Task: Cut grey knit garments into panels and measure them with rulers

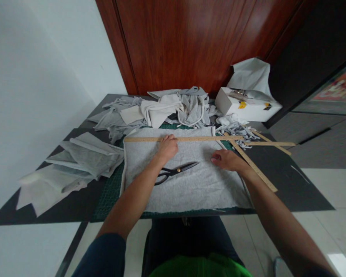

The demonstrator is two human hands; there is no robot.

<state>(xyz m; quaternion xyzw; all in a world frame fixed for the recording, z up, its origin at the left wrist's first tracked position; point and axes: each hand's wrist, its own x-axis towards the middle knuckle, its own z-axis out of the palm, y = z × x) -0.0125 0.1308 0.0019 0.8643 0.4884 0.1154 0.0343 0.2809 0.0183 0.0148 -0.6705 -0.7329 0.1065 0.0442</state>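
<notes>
A grey knit fabric piece point(187, 196) lies spread out in front of me. Across its far part runs a long wooden ruler point(198, 139). My left hand point(167, 148) presses on that ruler left of its middle, with the fingers closed over it. Black-handled scissors point(181, 169) rest on the fabric between my arms, one handle loop partly behind my left forearm. Over the right part of the cloth is my right hand point(225, 159), its fingers curled together; whether they pinch anything small is hidden.
A green cutting mat point(108, 198) shows under the fabric on the dark table point(291, 192). Folded grey cloth point(86, 154) lies left, crumpled cloth point(161, 109) behind. More wooden rulers point(255, 165), fabric scraps point(236, 130) and a white box point(245, 105) are to the right.
</notes>
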